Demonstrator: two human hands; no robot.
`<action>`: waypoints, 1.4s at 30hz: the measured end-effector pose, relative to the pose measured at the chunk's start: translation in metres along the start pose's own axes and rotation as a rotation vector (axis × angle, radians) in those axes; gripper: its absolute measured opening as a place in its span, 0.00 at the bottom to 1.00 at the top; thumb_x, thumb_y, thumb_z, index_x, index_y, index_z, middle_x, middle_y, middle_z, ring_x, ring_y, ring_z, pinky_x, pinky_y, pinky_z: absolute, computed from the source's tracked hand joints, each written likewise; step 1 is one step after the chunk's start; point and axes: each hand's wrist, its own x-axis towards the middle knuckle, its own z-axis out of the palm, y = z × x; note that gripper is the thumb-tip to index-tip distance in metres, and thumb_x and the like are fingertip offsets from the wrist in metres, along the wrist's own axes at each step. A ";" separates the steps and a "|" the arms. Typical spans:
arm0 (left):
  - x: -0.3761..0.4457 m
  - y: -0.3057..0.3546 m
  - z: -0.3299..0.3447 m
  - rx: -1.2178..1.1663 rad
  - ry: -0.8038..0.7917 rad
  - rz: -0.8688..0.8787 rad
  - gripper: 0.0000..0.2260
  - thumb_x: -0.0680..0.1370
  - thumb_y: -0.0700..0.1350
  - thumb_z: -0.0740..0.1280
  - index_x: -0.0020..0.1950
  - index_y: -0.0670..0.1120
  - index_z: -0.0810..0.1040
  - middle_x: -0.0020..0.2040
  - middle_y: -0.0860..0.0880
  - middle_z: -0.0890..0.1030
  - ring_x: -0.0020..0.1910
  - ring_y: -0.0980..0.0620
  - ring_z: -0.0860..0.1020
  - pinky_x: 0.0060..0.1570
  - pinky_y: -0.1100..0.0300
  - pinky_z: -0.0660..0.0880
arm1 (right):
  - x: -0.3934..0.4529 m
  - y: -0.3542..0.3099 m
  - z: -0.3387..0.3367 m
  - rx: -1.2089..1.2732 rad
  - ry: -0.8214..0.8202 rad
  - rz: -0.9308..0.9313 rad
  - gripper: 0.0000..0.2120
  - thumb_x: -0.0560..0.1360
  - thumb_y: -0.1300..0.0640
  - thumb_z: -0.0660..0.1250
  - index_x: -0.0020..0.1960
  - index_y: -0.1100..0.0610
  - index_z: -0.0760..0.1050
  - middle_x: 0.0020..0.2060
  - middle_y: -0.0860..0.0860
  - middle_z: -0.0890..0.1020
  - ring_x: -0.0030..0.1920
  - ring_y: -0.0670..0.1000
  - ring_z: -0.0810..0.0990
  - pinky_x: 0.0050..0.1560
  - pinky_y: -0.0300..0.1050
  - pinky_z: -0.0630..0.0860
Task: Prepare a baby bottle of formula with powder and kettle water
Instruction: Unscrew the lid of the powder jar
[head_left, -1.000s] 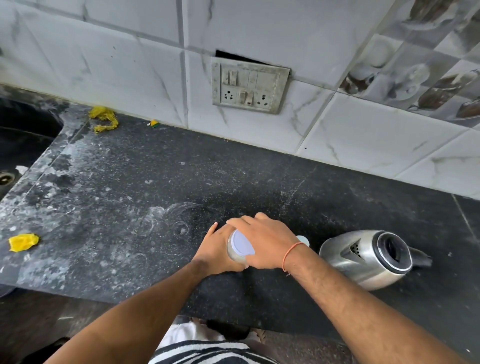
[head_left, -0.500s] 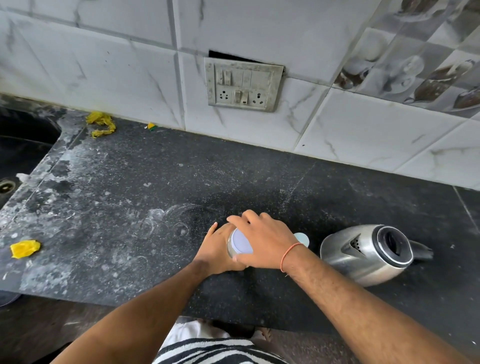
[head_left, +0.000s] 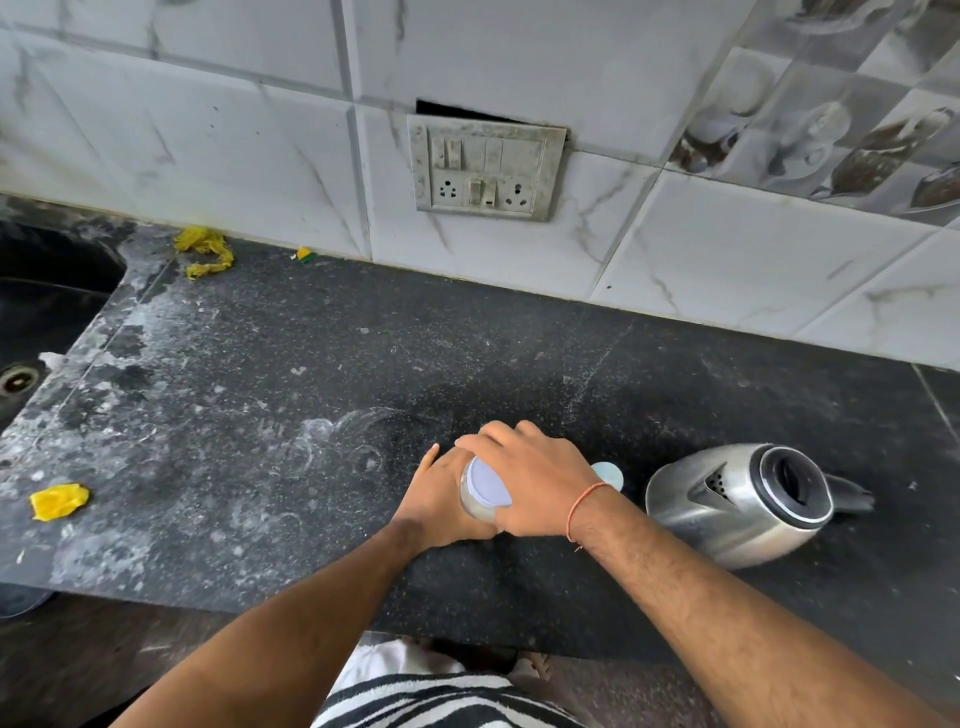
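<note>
From the head camera I see my left hand (head_left: 441, 499) wrapped around a clear jar (head_left: 475, 506) near the counter's (head_left: 260, 374) front edge, while my right hand (head_left: 530, 483) grips its pale lid (head_left: 485, 483) from above. The steel kettle (head_left: 737, 504) stands just right, apart.

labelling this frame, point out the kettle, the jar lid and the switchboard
kettle (head_left: 727, 512): head view, on its steel side wall.
jar lid (head_left: 485, 480): head view, on the bare pale top between the hands.
switchboard (head_left: 485, 166): head view, on the plate's middle.
</note>
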 end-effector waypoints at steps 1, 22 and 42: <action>0.000 -0.001 0.001 0.001 -0.003 0.003 0.50 0.63 0.67 0.78 0.82 0.56 0.67 0.78 0.60 0.73 0.82 0.59 0.65 0.88 0.47 0.44 | 0.000 0.000 0.001 -0.008 -0.002 0.014 0.44 0.71 0.40 0.77 0.82 0.41 0.59 0.71 0.44 0.69 0.62 0.55 0.75 0.47 0.55 0.83; -0.020 -0.011 -0.019 -0.132 -0.115 -0.070 0.70 0.65 0.64 0.85 0.90 0.53 0.38 0.89 0.61 0.41 0.87 0.60 0.35 0.84 0.57 0.39 | -0.081 0.004 0.039 1.024 0.413 0.352 0.37 0.69 0.59 0.84 0.75 0.47 0.73 0.67 0.39 0.79 0.65 0.35 0.79 0.54 0.35 0.83; -0.095 -0.005 -0.058 -0.331 -0.171 -0.477 0.03 0.79 0.46 0.79 0.49 0.54 0.92 0.38 0.46 0.90 0.34 0.54 0.83 0.38 0.60 0.82 | -0.074 -0.052 0.131 1.227 0.195 0.271 0.39 0.70 0.54 0.85 0.74 0.33 0.71 0.67 0.28 0.80 0.67 0.40 0.80 0.58 0.43 0.85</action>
